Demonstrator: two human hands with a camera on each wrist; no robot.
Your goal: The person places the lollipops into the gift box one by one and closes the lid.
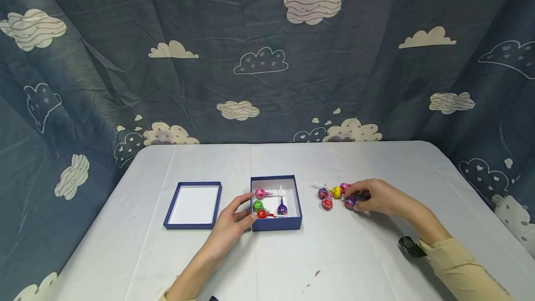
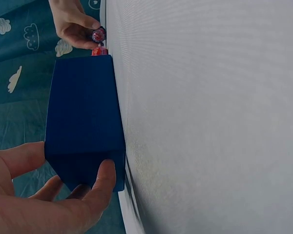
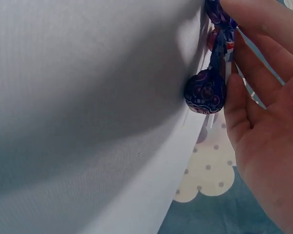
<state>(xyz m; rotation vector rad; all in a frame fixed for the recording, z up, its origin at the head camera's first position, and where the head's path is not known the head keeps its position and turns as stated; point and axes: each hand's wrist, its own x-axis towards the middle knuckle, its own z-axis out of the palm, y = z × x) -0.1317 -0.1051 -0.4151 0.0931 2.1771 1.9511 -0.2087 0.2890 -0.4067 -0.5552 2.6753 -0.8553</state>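
The blue box (image 1: 277,225) stands open on the white table (image 1: 334,257), and inside it lie four lollipops: a pink lollipop (image 1: 260,193) at the far left, a green lollipop (image 1: 257,205) just nearer, a red lollipop (image 1: 261,214) at the near left and a purple lollipop (image 1: 282,209) by the right side. The left hand (image 1: 231,223) rests against the box's left wall with thumb and fingers spread apart. The lid (image 1: 194,204), white inside with a blue rim, lies to the left of the box, apart from it. To the right of the box is a loose cluster (image 1: 327,204) of red, pink and dark lollipops, with a yellow lollipop (image 1: 336,193) in the middle. At the cluster's right side, farthest from the box, the right hand (image 1: 374,196) pinches a dark lollipop (image 1: 350,204), its fingers close together; the right wrist view shows two dark wrappers there, and whether both are held is hard to tell. Behind the box, beyond the table, hangs a cloud-patterned curtain (image 1: 267,22).
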